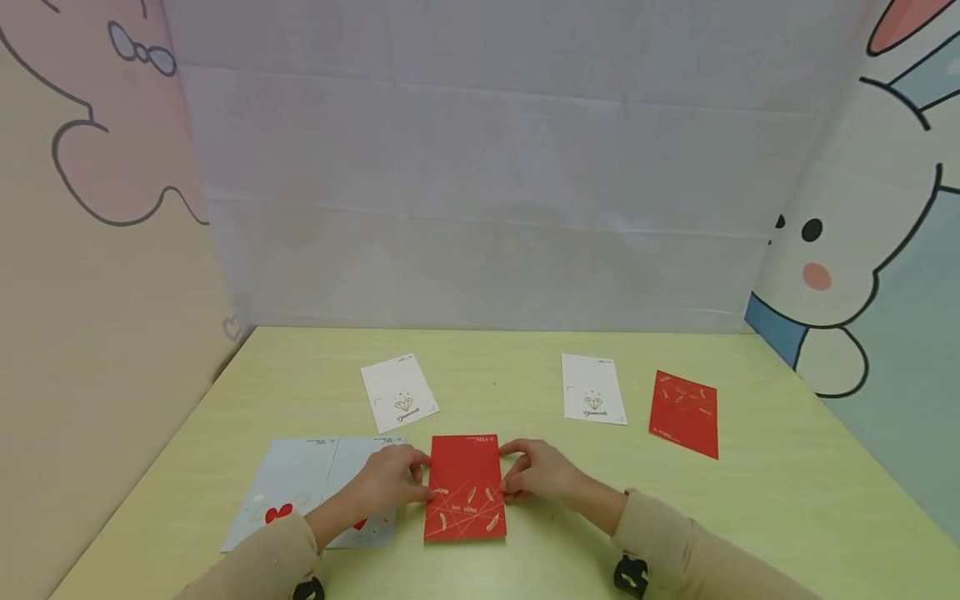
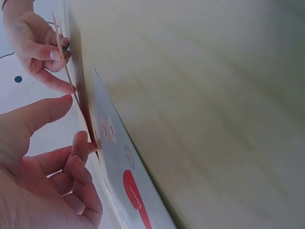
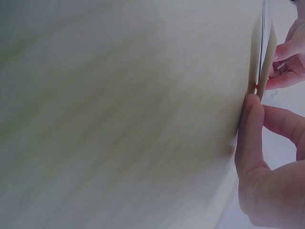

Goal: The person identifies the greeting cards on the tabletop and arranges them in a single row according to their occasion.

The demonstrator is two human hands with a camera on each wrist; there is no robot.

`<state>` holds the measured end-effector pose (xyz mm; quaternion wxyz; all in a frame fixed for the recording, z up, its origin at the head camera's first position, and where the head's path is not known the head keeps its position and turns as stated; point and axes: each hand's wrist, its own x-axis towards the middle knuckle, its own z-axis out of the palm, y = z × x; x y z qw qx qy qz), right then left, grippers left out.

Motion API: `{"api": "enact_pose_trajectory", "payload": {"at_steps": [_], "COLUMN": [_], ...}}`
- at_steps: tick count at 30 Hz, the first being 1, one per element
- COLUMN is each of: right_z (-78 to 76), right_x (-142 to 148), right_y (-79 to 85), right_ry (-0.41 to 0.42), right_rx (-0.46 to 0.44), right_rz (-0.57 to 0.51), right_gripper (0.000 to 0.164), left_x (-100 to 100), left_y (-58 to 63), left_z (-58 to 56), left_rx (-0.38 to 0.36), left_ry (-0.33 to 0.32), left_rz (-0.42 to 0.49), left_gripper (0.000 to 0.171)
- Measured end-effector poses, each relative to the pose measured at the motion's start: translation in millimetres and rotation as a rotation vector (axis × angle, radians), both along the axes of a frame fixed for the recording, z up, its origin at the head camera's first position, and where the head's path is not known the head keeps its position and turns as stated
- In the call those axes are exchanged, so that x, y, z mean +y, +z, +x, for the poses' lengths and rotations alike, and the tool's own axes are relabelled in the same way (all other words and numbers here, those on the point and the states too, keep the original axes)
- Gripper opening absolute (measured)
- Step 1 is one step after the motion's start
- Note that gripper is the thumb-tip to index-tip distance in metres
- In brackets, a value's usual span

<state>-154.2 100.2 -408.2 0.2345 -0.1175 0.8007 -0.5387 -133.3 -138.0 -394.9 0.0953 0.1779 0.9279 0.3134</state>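
While a pale yellow-green, wood-grained table (image 1: 502,383) spreads beneath the cards, a bluish-white two-panel paper card (image 1: 315,483) with red hearts lies open at its near left, partly hidden by the left arm. Just right of that, at the front middle, a rectangular red paper card (image 1: 465,475) with pale feather prints sits between the left hand (image 1: 390,479) and the right hand (image 1: 543,473), each gripping its side edge with thumb and fingertips. Farther back lie a feather-printed red card (image 1: 684,414) at right, a white diamond-printed paper card (image 1: 593,389) beside it, and a matching white card (image 1: 400,392) left of centre.
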Motion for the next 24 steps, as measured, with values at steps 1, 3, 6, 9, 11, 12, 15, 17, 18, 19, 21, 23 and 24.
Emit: {"api": "enact_pose_trajectory", "payload": {"at_steps": [1,3,6,9,11,12,15,17,18,19,21,23,24], "right_z": [-0.3,-0.5,-0.3,0.1,-0.1,-0.3,-0.9,-1.3,-1.4,-1.3,-1.2,-0.7,-0.2], "right_x": [-0.1,-0.4,-1.2,-2.1,-2.8,-3.0,-3.3,-3.4,-3.3,-3.4,-3.8,-4.5,-4.8], "right_y": [0.0,0.4,1.2,1.7,1.7,1.7,0.9,0.4,0.4,0.4,0.5,1.4,2.0], "right_ry": [0.000,-0.002,0.001,0.004,0.009,0.010,0.009,0.005,0.002,0.001,0.002,0.005,0.007], "right_rx": [-0.002,-0.009,-0.017,-0.026,-0.025,-0.024,-0.020,-0.019,-0.017,-0.017,-0.015,-0.013,-0.011], "right_rz": [0.002,0.001,-0.007,-0.016,-0.018,-0.013,0.004,0.016,0.019,0.020,0.016,0.010,0.007], "right_gripper": [0.044,0.044,0.045,0.046,0.046,0.046,0.045,0.045,0.045,0.045,0.045,0.046,0.046], "left_x": [-0.1,-0.2,-0.7,-1.1,-1.5,-1.6,-1.8,-1.9,-1.7,-1.8,-1.7,-2.1,-2.3], "left_y": [0.2,0.1,-0.7,-1.7,-1.9,-1.9,-1.7,-1.5,-1.6,-1.7,-1.9,-1.8,-1.8], "left_z": [0.0,-0.1,-0.7,-1.2,-1.3,-1.3,-1.1,-0.8,-0.8,-0.8,-0.9,-0.7,-0.6], "left_rx": [0.001,0.007,0.026,0.025,0.018,0.014,0.011,0.012,0.013,0.012,0.010,0.006,0.004], "left_ry": [0.002,0.004,0.002,0.010,0.022,0.028,0.043,0.046,0.045,0.046,0.045,0.051,0.054], "left_rz": [-0.009,-0.017,-0.022,-0.030,-0.044,-0.052,-0.065,-0.065,-0.062,-0.059,-0.057,-0.054,-0.054], "left_gripper": [0.043,0.042,0.041,0.042,0.042,0.043,0.043,0.043,0.043,0.042,0.042,0.042,0.043]}}
